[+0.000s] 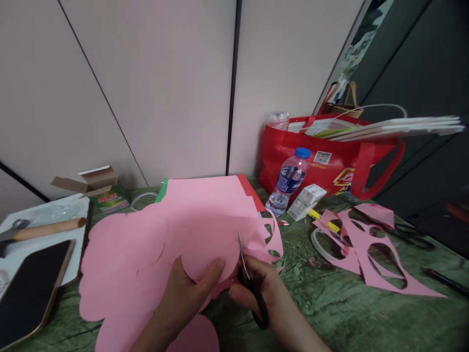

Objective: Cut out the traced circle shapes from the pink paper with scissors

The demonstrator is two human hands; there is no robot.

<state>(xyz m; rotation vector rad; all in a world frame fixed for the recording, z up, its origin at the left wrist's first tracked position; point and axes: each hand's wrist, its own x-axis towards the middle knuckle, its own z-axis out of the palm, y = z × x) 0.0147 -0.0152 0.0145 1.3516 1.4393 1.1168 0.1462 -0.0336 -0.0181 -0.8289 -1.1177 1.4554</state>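
Observation:
My left hand (190,288) pinches a piece of pink paper (210,244) with a rounded outline, thumb on top. In my right hand (262,283) is a pair of black-handled scissors (258,300), its blades pointing up along the right edge of that paper. Whether the blades are parted is hard to make out. Beneath and to the left spread several rounded pink paper cutouts (124,249), overlapping one another. Behind lies a stack of pink sheets (205,188), with a red sheet (249,188) and green one showing at its sides.
Pink scraps with holes (366,249) lie at the right, near a tape roll (324,244) and a black pen (445,281). A water bottle (289,181), small white box (307,201) and red bag (330,161) stand behind. Left are a phone (32,288), hammer (47,230) and opened box (108,195).

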